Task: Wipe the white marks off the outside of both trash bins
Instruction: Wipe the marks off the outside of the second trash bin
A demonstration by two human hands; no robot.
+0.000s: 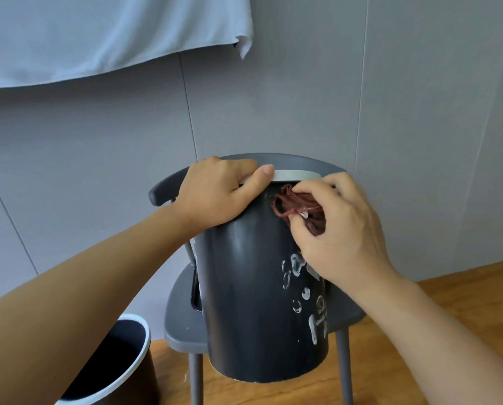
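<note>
Right hand [340, 229] presses maroon cloth [297, 204] against tilted dark bin [253, 302].

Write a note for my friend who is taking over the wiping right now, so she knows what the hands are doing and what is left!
Left hand grips the light rim of the dark bin, which is held up in front of the grey chair.
Right hand pinches the reddish-brown cloth against the bin's upper side.
Done: the wall near the cloth looks clean.
Left: the white marks lower on this bin, under the right hand. The second bin stands at lower left; its outside is mostly hidden, so check it.
</note>
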